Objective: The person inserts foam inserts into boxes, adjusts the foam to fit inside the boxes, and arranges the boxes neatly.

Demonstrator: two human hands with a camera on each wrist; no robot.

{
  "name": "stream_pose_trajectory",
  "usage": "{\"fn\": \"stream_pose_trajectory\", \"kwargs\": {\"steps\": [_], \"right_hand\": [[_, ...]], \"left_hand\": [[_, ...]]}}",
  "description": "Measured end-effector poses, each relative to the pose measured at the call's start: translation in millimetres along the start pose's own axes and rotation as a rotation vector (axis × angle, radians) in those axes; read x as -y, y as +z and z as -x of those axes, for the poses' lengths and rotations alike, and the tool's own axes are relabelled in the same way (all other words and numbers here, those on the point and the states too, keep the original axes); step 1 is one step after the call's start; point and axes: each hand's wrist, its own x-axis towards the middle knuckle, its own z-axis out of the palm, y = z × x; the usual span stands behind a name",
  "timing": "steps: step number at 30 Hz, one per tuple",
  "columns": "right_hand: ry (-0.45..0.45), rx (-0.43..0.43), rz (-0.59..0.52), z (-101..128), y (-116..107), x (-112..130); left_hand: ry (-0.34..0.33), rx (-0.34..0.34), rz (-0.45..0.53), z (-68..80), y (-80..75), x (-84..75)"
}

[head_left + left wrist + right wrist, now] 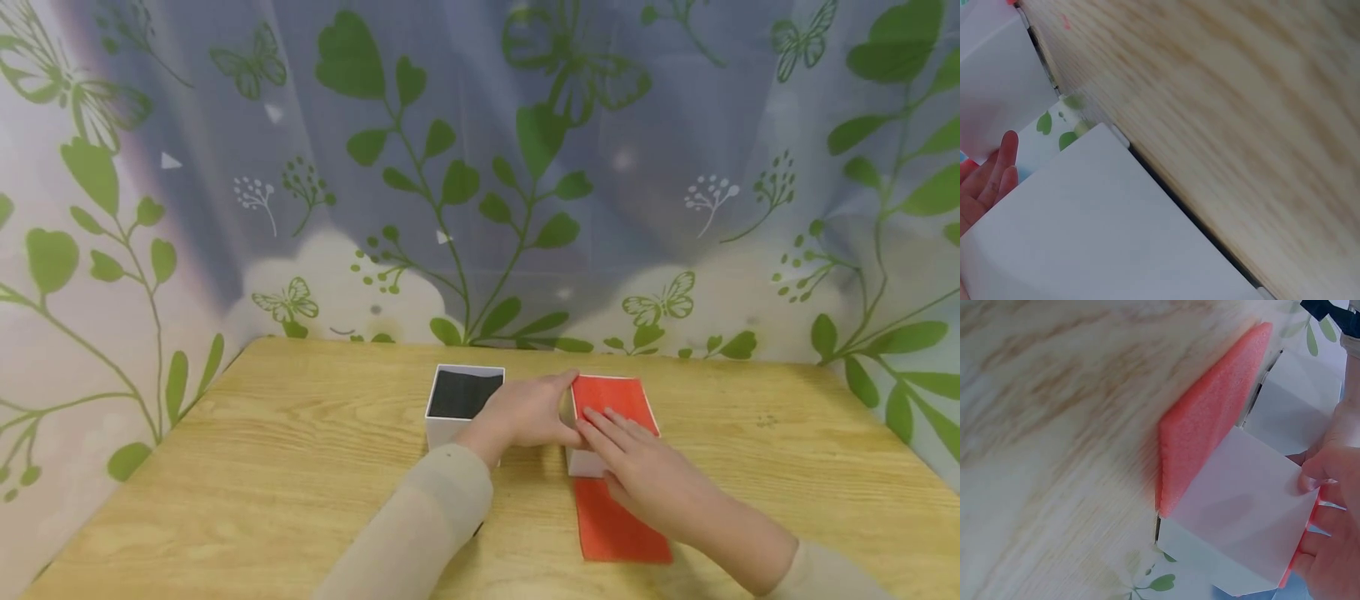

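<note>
The table (262, 467) is pale yellow wood with darker grain. At its centre stands a white box (442, 429) with a black inside; at three o'clock from it a second white box (1241, 519) carries red-orange foam (611, 400). The curtain (480, 167) behind is bluish-white, printed with green leaves and butterflies. Both sleeves (420, 533) are beige.

Open box (463, 402) left of foam-topped box (611, 417)

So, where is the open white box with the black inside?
In the head view the open white box stands on the table, just left of the left hand.
</note>
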Motion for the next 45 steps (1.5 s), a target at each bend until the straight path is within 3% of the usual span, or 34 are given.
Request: {"fn": "stream_pose_trajectory", "kwargs": {"steps": [14,23,35,45], "right_hand": [[-0.007,-0.02,0.015,-1,2,-1],[-0.007,0.045,-0.084,5,-4,-2],[-0.023,-0.064,-0.089,4,-1,-3],[0.081,0.032,-0.16,3,-7,-6]], "left_hand": [[-0.01,-0.001,-0.005,0.8,-2.4,-3.2],[-0.03,-0.002,0.03,0.2,1.2,-2.4],[-0.02,-0.014,0.028,2.3,-2.1,1.4],[-0.009,-0.015,0.029,3.3,-1.2,-0.2]]}}
